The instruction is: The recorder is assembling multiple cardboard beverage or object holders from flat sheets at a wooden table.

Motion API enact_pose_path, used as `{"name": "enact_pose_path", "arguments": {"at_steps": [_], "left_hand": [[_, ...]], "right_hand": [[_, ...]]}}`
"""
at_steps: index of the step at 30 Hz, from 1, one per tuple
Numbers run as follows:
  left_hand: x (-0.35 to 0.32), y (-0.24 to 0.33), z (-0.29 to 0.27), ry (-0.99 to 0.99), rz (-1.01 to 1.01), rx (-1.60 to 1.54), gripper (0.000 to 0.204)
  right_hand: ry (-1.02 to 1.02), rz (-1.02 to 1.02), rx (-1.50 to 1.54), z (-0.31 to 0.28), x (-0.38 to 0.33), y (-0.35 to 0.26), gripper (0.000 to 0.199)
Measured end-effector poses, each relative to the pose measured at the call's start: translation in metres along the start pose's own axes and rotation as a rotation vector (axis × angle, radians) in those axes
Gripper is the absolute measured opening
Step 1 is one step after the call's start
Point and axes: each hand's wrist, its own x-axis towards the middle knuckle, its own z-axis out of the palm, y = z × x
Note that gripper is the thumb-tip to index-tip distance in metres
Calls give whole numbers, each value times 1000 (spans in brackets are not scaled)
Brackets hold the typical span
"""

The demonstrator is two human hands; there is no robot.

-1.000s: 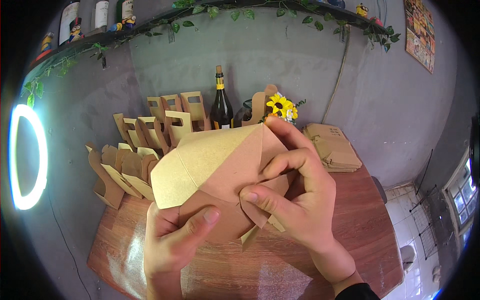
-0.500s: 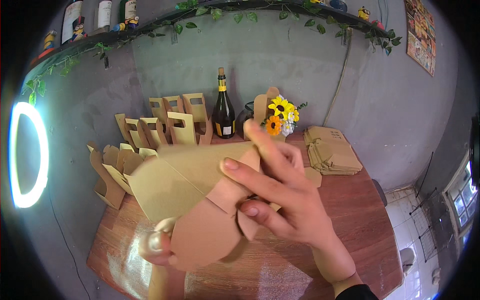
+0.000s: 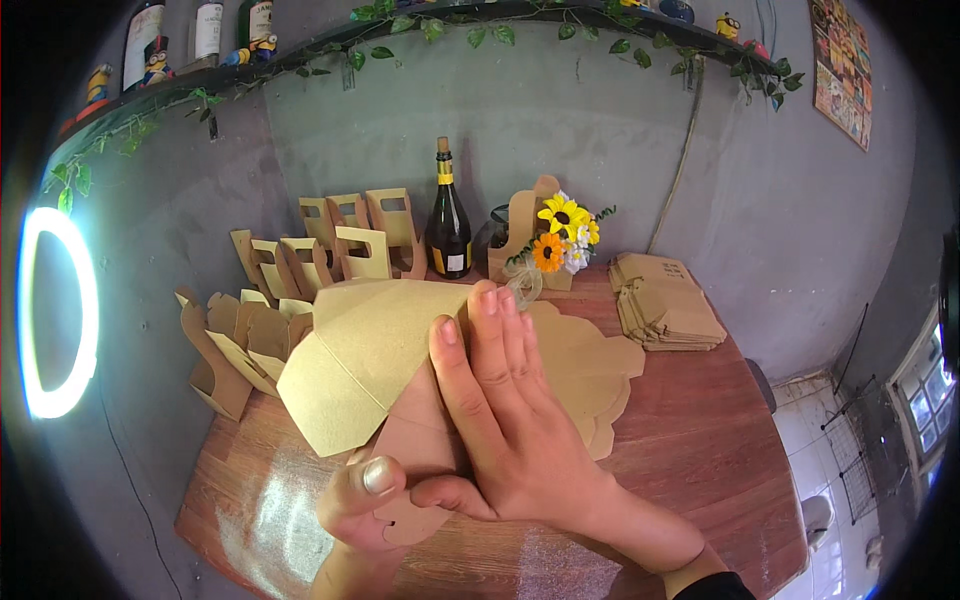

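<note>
Head view, near to far. Nearest me, my left hand (image 3: 362,505) comes up from the lower edge and pinches the near end of a brown kraft cardboard blank (image 3: 370,365), thumb on top, the other fingers hidden beneath. My right hand (image 3: 500,430) lies flat and wide on the same blank, fingers straight and close together pointing far, the thumb tucked toward the left hand; it presses rather than grips. The blank sits between and under both hands, its folded panel rising to the left of the right hand, above the wooden table (image 3: 700,470). Just beyond the right hand, more flat blanks (image 3: 590,375) with scalloped edges lie on the table.

Left of centre, a cluster of folded kraft carriers (image 3: 240,335) with cut-out handles stands in rows running toward the far wall. Far right on the table rests a stack of flat kraft packages (image 3: 665,315). At the far edge, centre, stands a dark bottle (image 3: 449,225) with a gold neck and pale label, beside a kraft carrier holding yellow and orange flowers (image 3: 558,235).

Far left glows a ring light (image 3: 55,310). A poster (image 3: 838,65), rectangular and multicoloured, hangs upper right on the grey wall.
</note>
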Motion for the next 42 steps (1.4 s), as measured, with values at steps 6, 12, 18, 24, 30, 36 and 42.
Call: {"name": "enact_pose_path", "arguments": {"at_steps": [6,12,18,24,30,36,42], "left_hand": [[-5,-9,-21,-82,201,20,80],[13,4,23,-357,146,-16,92],[10,8,31,-76,129,279,78],[12,3,5,-89,170,126,77],[16,7,-17,-256,232,-169,52],[34,5,-1,-93,325,54,51],[15,1,-76,-244,786,790,47]], "right_hand": [[14,-13,-24,-3,0,-8,99],[-19,-12,-24,3,-2,-16,96],[0,-4,24,6,-1,-14,93],[-49,-22,85,12,-9,-26,90],[-78,-58,359,5,-11,-40,79],[54,84,537,-20,-6,-19,43],[201,97,340,-45,6,29,48]]}}
